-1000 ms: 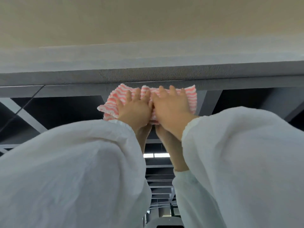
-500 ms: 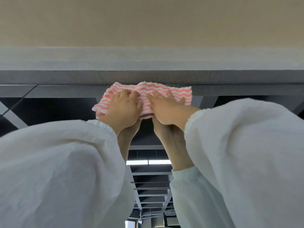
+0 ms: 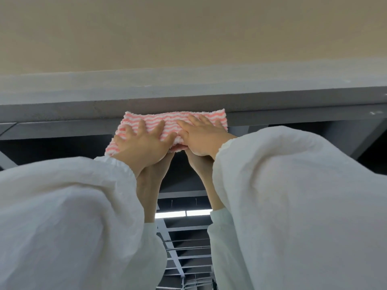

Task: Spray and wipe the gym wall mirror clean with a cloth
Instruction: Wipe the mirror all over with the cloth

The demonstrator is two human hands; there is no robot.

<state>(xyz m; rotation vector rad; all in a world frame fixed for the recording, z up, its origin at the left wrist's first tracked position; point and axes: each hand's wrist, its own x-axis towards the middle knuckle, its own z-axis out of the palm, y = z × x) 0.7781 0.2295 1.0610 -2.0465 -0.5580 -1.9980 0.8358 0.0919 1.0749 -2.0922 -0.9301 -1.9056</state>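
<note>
A beige wall [image 3: 188,34] met a grey ledge [image 3: 83,105] above the reflective wall mirror [image 3: 62,147]. Both hands — left hand [image 3: 144,143] and right hand [image 3: 201,137] — pressed a pink-and-white striped fluffy cloth [image 3: 173,122] flat against the mirror's top edge, fingers spread straight, white sleeves [image 3: 293,195] raised.

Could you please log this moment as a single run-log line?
step: wiping mirror top edge | left hand: flat on pink-and-white striped cloth | right hand: flat on cloth | wall mirror: cloth pressed against it

You see pink-and-white striped cloth [image 3: 173,122] spread flat against top edge of mirror [image 3: 184,176], which reflects dark ceiling beams.
</note>
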